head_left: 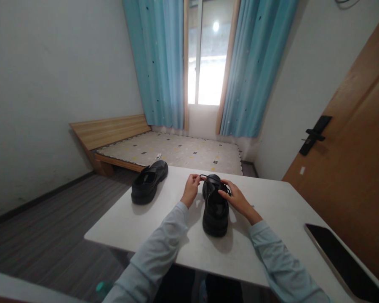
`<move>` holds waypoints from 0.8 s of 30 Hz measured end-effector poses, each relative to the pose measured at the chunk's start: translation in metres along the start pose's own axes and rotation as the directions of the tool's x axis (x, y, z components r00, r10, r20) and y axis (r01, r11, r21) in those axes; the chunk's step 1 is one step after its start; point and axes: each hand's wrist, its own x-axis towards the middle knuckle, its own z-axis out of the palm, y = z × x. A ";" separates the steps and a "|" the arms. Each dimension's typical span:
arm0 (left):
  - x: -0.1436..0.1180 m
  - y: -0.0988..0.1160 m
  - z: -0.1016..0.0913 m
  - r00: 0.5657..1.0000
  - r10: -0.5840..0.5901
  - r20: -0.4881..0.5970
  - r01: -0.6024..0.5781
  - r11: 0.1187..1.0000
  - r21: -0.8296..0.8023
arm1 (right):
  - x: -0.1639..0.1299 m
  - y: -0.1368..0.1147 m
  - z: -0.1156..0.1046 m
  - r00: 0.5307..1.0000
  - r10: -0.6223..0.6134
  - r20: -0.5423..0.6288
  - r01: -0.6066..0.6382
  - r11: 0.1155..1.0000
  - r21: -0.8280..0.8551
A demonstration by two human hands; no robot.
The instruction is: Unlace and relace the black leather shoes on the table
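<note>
A black shoe [215, 221] stands upright on the white table [259, 256], its heel toward me and its toe toward the bed. My left hand [191, 189], just left of the shoe, pinches a black shoelace [203, 175] that runs to the shoe's front. My right hand [236, 198] grips the right side of the shoe's opening, thumb at the tongue and fingers along the outer side. Part of the lacing is hidden by this hand. Farther left, a second black shoe [148, 185] rests near the table's left edge, apart from both hands.
A dark-screened tablet or phone [341, 256] lies at the table's right edge. Beyond the table is a low wooden bed with a patterned mattress [180, 147]. A brown door [350, 139] stands at the right. A green-capped object [103, 289] is below the table at lower left.
</note>
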 end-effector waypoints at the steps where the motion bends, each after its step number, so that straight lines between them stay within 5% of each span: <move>1: 0.001 0.002 -0.002 1.000 -0.005 -0.005 0.005 0.998 -0.056 | 0.000 0.000 0.000 1.000 0.000 0.001 0.000 1.000 -0.005; 5: 0.006 0.005 -0.010 0.999 0.045 0.012 -0.044 0.995 -0.089 | 0.000 0.000 0.000 1.000 0.008 0.017 -0.008 1.000 -0.023; 17: 0.003 0.000 -0.012 0.996 0.006 0.092 -0.042 0.920 0.389 | 0.000 0.003 0.001 1.000 -0.005 0.020 0.006 0.999 -0.041; 24: 0.006 0.002 -0.014 0.989 0.074 0.130 -0.109 0.950 0.294 | 0.001 0.008 0.003 0.999 -0.049 -0.019 0.046 0.991 -0.128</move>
